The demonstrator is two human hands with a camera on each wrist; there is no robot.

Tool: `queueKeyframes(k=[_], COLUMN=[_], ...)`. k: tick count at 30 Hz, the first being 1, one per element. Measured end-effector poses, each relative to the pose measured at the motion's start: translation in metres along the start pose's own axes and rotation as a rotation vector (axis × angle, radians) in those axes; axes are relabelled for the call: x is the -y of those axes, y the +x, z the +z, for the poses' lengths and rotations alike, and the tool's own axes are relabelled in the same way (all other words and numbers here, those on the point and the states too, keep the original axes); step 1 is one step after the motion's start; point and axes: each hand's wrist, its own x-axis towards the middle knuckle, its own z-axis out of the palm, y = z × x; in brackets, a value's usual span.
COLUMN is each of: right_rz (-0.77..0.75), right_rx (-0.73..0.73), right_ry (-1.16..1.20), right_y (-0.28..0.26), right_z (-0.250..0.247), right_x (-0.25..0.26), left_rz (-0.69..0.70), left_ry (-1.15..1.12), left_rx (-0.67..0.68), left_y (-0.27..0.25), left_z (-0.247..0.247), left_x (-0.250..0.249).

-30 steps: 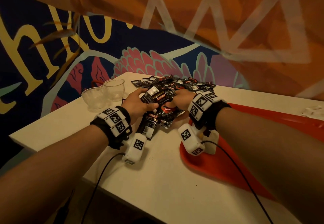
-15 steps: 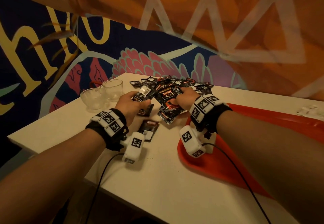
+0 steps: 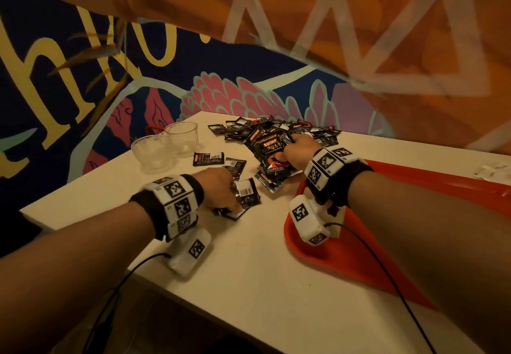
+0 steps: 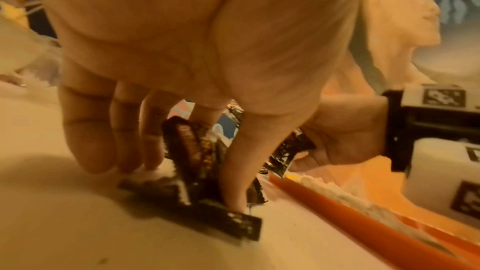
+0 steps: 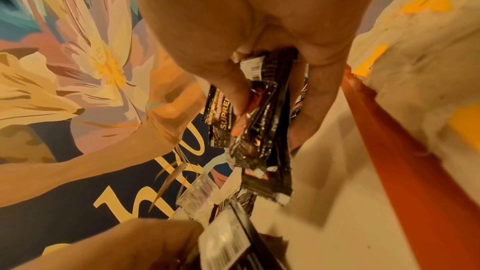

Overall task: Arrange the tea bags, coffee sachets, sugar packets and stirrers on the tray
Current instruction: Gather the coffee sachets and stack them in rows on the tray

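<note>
My right hand (image 3: 287, 157) grips a bundle of black coffee sachets (image 3: 266, 150) upright, just past the far left corner of the red tray (image 3: 414, 209). In the right wrist view the thumb and fingers clamp that bundle (image 5: 262, 130) beside the tray rim (image 5: 405, 151). My left hand (image 3: 231, 201) is down on the white table, and its fingertips pinch loose black sachets (image 3: 247, 196). The left wrist view shows these sachets (image 4: 192, 151) between the fingers and thumb. A large heap of sachets (image 3: 301, 129) lies behind the hands.
Two clear plastic cups (image 3: 168, 143) stand at the table's far left. Two loose sachets (image 3: 208, 158) lie between the cups and my hands. Small white packets (image 3: 495, 171) lie at the far right beyond the tray. A painted wall rises close behind the table (image 3: 249, 270).
My left hand let go of the shared bundle and came back toward me onto loose sachets. The right hand kept the bundle and raised it upright.
</note>
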Motion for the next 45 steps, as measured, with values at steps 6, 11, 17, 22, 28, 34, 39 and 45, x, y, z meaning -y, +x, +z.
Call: queueKeyframes(k=[6, 11, 17, 22, 28, 34, 39, 45], right_rz=[0.004, 0.012, 0.028, -0.032, -0.044, -0.187, -0.265, -0.355], right_rx=[0.026, -0.015, -0.02, -0.006, 0.024, -0.075, -0.105, -0.126], right_ry=[0.121, 0.154, 0.353, 0.41, 0.617, 0.578, 0.59, 0.659], right_y=[-0.007, -0.017, -0.024, -0.038, -0.053, -0.058, -0.062, -0.072], right_z=[-0.003, -0.019, -0.033, -0.04, -0.072, -0.091, -0.112, -0.132], right_x=[-0.002, -0.011, -0.028, -0.033, -0.048, -0.067, -0.087, -0.097], left_rz=[-0.016, -0.003, 0.106, 0.274, 0.383, 0.665, 0.748, 0.692], left_ry=[0.052, 0.103, -0.379, -0.857, -0.903, -0.785, -0.817, -1.23], left_rx=[0.071, 0.095, 0.091, 0.037, -0.001, -0.14, -0.083, 0.269], left_y=[-0.002, -0.006, -0.004, 0.001, 0.016, 0.017, 0.017, 0.023], left_z=[0.0, -0.003, -0.01, -0.024, -0.017, -0.017, -0.02, -0.025], left_x=[-0.018, -0.025, -0.027, -0.07, -0.12, -0.16, -0.178, -0.184])
